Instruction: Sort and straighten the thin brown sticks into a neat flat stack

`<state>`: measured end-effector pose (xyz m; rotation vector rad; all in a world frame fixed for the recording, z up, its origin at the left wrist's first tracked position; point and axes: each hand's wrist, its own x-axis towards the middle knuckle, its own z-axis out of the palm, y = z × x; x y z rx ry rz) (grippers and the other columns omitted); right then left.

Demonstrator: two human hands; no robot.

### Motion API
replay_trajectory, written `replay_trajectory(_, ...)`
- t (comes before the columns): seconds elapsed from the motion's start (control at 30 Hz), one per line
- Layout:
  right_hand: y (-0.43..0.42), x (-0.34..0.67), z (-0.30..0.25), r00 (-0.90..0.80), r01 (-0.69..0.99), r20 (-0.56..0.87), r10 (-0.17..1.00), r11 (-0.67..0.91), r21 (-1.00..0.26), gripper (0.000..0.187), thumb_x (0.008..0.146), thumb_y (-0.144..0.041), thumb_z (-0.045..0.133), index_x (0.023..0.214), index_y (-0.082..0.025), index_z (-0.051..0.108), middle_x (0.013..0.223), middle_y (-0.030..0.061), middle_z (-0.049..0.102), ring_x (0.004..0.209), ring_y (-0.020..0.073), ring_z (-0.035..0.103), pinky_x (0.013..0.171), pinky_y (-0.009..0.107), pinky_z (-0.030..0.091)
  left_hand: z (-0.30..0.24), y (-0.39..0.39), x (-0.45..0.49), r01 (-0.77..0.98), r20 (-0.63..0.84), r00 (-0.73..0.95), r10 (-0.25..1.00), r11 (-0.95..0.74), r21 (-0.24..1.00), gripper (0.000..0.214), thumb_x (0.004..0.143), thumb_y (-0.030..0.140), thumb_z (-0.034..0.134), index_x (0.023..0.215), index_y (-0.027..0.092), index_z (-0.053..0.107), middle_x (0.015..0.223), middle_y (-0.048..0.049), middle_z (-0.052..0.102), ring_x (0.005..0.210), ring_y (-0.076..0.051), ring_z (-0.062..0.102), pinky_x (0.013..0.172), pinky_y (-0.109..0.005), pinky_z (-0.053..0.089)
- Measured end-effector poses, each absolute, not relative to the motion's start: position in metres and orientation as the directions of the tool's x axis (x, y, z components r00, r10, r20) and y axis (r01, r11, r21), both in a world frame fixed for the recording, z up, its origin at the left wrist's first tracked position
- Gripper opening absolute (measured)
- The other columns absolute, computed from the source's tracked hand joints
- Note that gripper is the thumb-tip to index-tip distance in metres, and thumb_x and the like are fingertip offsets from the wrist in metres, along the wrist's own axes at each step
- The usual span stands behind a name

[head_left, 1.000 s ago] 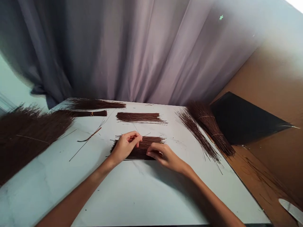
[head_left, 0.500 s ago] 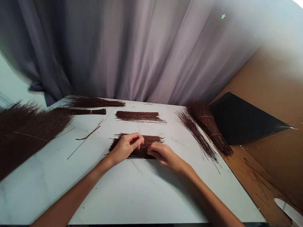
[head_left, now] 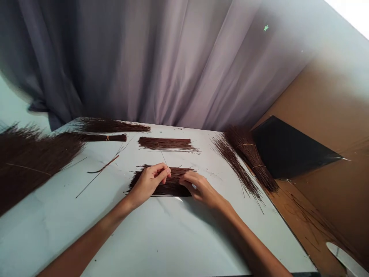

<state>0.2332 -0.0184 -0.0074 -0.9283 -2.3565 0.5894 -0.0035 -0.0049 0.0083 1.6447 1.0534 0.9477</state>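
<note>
Thumb and fingers of my left hand [head_left: 152, 177] are pinched on a thin dark twig [head_left: 163, 156], whose free end points up and away. Below both hands lies a flat layer of dark brown twigs [head_left: 175, 184], its strands running left to right. My right hand [head_left: 198, 184] is over the right part of that layer, thumb and fingers closed together; what they hold, if anything, is hidden. Beyond the hands lies a second flat row of twigs [head_left: 165, 143], apart from the first.
At the left are a large brush-like pile [head_left: 34, 161], a tied bundle [head_left: 117, 137] and a few loose strips [head_left: 103, 167]. A loose bundle [head_left: 238, 167] and a bound bundle [head_left: 256, 163] lie along the right edge of the white table [head_left: 173, 238]. A curtain [head_left: 161, 57] hangs behind.
The whole view has shifted slightly. The twig in my left hand leans further left and shows more of its length. My right hand stays closed over the near layer.
</note>
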Motion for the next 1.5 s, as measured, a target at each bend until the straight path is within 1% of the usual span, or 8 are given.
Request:
replay_trajectory(0.27,-0.014,0.242,0.004,-0.515,0.592,0.507,0.691,0.714,-0.374,0.025,0.106,-0.02,0.038,0.105,-0.02,0.063,0.088,0.0079,0.065,0.081,0.0211,0.052,0.074,0.035,0.042,0.021,-0.01,-0.006,0.141,0.048,0.321,0.946,-0.098,0.985,0.042,0.099,0.051,0.047,0.081,0.019,0.066,0.059,0.0008,0.052,0.058,-0.015,0.045,0.054,-0.025,0.033)
replay_trajectory(0.43,-0.017,0.24,0.006,-0.534,0.62,0.48,0.695,0.709,-0.337,0.022,0.106,-0.019,0.04,0.105,-0.02,0.062,0.091,0.007,0.065,0.083,0.0208,0.049,0.076,0.036,0.039,0.024,-0.011,-0.006,0.145,0.014,0.332,0.943,-0.066,0.987,0.042,0.099,0.056,0.049,0.093,0.019,0.069,0.057,0.0035,0.05,0.051,-0.011,0.034,0.048,-0.023,0.026)
replay_trajectory(0.6,-0.017,0.242,0.006,-0.536,0.629,0.462,0.706,0.699,-0.339,0.023,0.106,-0.017,0.039,0.106,-0.021,0.061,0.088,0.006,0.064,0.082,0.0206,0.049,0.075,0.035,0.039,0.028,-0.011,-0.008,0.151,0.018,0.394,0.919,-0.084,0.985,0.035,0.094,0.052,0.06,0.088,0.019,0.069,0.063,0.0029,0.05,0.053,-0.01,0.036,0.045,-0.021,0.023)
replay_trajectory(0.77,-0.018,0.243,0.007,-0.442,0.746,0.557,0.703,0.633,-0.206,0.024,0.102,-0.011,0.04,0.106,-0.022,0.061,0.091,0.0054,0.067,0.085,0.0221,0.049,0.084,0.038,0.038,0.025,-0.01,-0.009,0.128,-0.042,0.447,0.893,-0.018,0.992,0.034,0.092,0.051,0.063,0.087,0.018,0.068,0.072,-0.0007,0.058,0.056,-0.01,0.041,0.043,-0.02,0.026)
replay_trajectory(0.97,-0.02,0.241,0.008,-0.516,0.761,0.562,0.647,0.647,-0.046,0.033,0.098,-0.002,0.04,0.113,-0.024,0.059,0.107,0.0052,0.07,0.103,0.0245,0.051,0.098,0.042,0.035,0.019,-0.006,-0.012,0.172,-0.099,0.506,0.857,0.012,0.985,0.032,0.091,0.049,0.064,0.084,0.018,0.069,0.072,-0.0016,0.061,0.054,-0.009,0.039,0.044,-0.019,0.025)
replay_trajectory(1.3,-0.014,0.236,-0.002,-0.507,0.771,0.557,0.658,0.635,-0.047,0.021,0.102,-0.011,0.041,0.105,-0.022,0.059,0.105,0.0079,0.066,0.1,0.0231,0.052,0.105,0.043,0.037,0.015,-0.005,-0.009,0.266,-0.074,0.467,0.881,-0.06,0.962,0.032,0.091,0.049,0.063,0.083,0.018,0.067,0.061,0.0037,0.046,0.055,-0.011,0.039,0.046,-0.02,0.023)
replay_trajectory(1.4,-0.015,0.237,-0.003,-0.506,0.781,0.542,0.67,0.623,-0.04,0.019,0.102,-0.013,0.043,0.108,-0.021,0.059,0.107,0.0081,0.066,0.104,0.0233,0.052,0.111,0.046,0.033,0.011,-0.003,-0.009,0.26,-0.09,0.475,0.875,-0.041,0.965,0.033,0.09,0.05,0.063,0.083,0.018,0.065,0.059,0.0049,0.044,0.052,-0.011,0.036,0.045,-0.021,0.022)
replay_trajectory(1.5,-0.017,0.234,-0.003,-0.507,0.773,0.552,0.662,0.633,-0.048,0.023,0.102,-0.014,0.043,0.12,-0.02,0.058,0.114,0.0092,0.065,0.113,0.0236,0.051,0.115,0.048,0.031,0.006,-0.002,-0.009,0.259,-0.101,0.486,0.868,-0.033,0.965,0.033,0.091,0.05,0.062,0.084,0.018,0.064,0.059,0.0053,0.044,0.053,-0.01,0.035,0.046,-0.021,0.022)
